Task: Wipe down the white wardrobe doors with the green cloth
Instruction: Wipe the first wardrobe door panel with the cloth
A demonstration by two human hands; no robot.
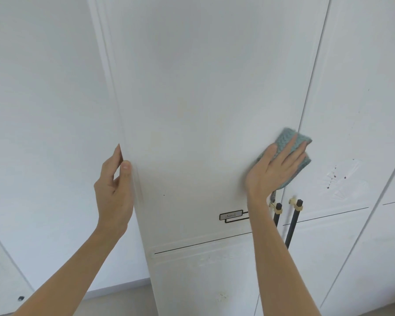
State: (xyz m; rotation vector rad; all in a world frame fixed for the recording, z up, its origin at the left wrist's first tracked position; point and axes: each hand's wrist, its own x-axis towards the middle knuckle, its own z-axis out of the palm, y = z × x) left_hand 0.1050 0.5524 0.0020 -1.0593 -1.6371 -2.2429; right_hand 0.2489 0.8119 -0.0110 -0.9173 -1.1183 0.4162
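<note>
My two forearms reach up from the bottom edge. My left hand [114,185] grips the free left edge of the open wardrobe door [192,110], thumb on the front face and fingers curled behind it. My right hand [275,169] lies flat with fingers straight and spread, pressing the one folded green cloth [302,142] against the same door close to its right edge; the cloth shows above and to the right of my fingers, and a corner of it hangs below my palm.

Just under that hand are two black bar handles [292,224] with pale brass-coloured mounts, one on each side of the seam between this door and the next door [351,99] to the right. One small framed label sticker [231,215] sits on the open door left of my right wrist. The right-hand door carries several dark reddish specks [335,176]. Behind the open door, at the lower left, a white wall [43,110] meets a strip of floor [123,299].
</note>
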